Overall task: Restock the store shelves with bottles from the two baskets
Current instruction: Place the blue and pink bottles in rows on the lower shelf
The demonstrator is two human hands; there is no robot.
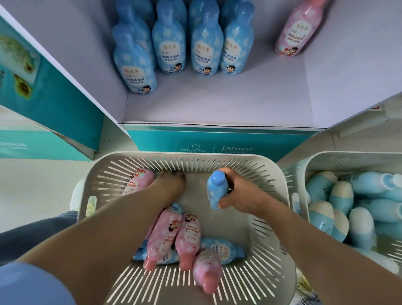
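Both my hands are down in the white slatted basket [282, 227] in front of the shelf. My right hand [242, 195] grips a blue bottle [215, 190], held upright with its cap up. My left hand [171, 182] reaches to the basket's far left and lies against a pink bottle [139, 180]; its fingers are hidden, so the grip is unclear. More pink bottles [187, 239] and blue ones [223, 248] lie in the basket. On the shelf floor [220, 102] several blue bottles [205, 46] stand at the left and one pink bottle [295, 29] at the right.
A second white basket [319, 161] at the right holds several light blue bottles [363, 205] lying down. Teal cardboard display panels [48, 95] flank the shelf on the left. My knee in jeans [19, 234] is at the lower left.
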